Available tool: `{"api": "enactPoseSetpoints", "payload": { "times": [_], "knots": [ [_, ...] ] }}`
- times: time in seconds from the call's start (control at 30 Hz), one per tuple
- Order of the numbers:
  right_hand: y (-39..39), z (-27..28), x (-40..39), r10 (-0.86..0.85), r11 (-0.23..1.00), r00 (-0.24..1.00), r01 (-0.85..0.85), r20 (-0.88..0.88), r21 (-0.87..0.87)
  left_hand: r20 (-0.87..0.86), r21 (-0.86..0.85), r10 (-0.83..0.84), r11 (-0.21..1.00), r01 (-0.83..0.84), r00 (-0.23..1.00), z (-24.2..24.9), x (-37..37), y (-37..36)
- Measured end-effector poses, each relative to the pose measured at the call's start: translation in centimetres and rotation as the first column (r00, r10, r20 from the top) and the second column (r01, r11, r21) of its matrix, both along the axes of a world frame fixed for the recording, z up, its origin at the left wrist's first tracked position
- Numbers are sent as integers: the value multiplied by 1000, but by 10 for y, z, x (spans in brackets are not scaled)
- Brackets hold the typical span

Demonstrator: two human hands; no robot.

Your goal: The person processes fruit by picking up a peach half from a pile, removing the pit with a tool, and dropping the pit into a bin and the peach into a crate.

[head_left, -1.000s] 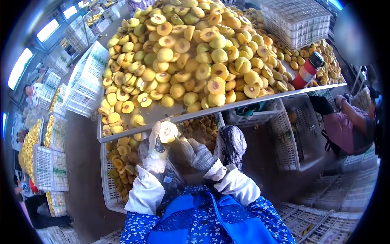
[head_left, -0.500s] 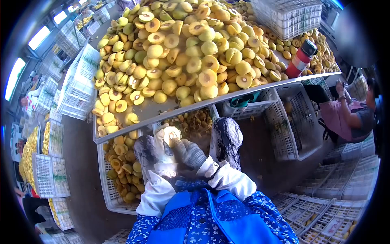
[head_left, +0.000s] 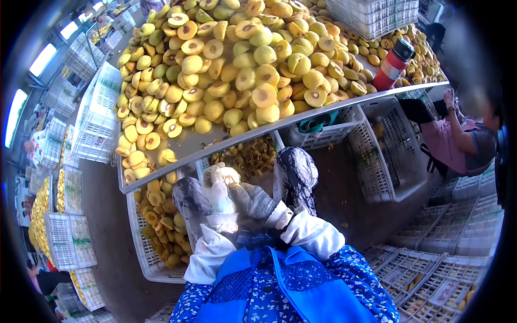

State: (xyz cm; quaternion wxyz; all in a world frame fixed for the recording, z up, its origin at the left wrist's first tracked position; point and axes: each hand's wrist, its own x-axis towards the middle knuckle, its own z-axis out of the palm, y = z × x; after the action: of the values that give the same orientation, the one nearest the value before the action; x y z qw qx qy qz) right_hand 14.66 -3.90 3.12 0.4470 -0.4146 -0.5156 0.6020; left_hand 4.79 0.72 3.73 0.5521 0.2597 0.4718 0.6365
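My left hand (head_left: pixel 221 188), in a whitish glove, is closed round a halved yellow fruit (head_left: pixel 229 175) above a crate between my knees. Beside it on the right, my right hand (head_left: pixel 251 200), in a grey glove, is closed with its fingertips at the fruit; whether it grips a small tool is hidden. Below and beyond both hands, the crate (head_left: pixel 278 141) holds small brownish-yellow pieces. A large heap of halved yellow fruit (head_left: pixel 245 79) covers much of the metal table (head_left: pixel 200 147) in front of me.
A white crate of fruit halves (head_left: pixel 141 242) stands left of my knees. A red bottle (head_left: pixel 389 70) and stacked crates (head_left: pixel 374 19) are on the table. Empty crates (head_left: pixel 377 161) lie under its right side. A seated person (head_left: pixel 455 141) is at the right; more crates (head_left: pixel 69 237) stand left.
The view has shifted slightly, so the table and heap sit further left and higher. Both gloved hands remain together, and the fruit's cut face shows less than before.
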Motion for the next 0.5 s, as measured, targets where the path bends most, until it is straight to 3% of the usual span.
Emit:
{"api": "enactPoseSetpoints", "payload": {
  "times": [0.03,0.1,0.17,0.23,0.33,0.43,0.5],
  "knots": [
    [1,0,1,33,999,999,-33,-6,-43,-7,-32,11,999,-11,1000,8,2,-2],
    [5,-2,3,66,987,996,-74,-57,-144,-434,195,-10,975,105,901,0,-4,2],
    [4,-5,3,51,985,993,-67,-103,-159,-442,195,-60,967,161,895,-1,-9,4],
    [1,-7,4,18,997,994,-25,-104,-70,-15,7,-155,988,156,988,5,-9,7],
    [4,-26,4,38,999,996,-39,78,7,-134,-75,-214,976,205,968,-4,-12,12],
    [7,-42,0,-39,979,968,-13,249,203,-224,-102,-217,975,198,950,-7,-12,14],
    [6,-45,1,-135,945,890,-17,436,327,155,-52,-304,948,315,940,2,-16,9]
  ]
}}
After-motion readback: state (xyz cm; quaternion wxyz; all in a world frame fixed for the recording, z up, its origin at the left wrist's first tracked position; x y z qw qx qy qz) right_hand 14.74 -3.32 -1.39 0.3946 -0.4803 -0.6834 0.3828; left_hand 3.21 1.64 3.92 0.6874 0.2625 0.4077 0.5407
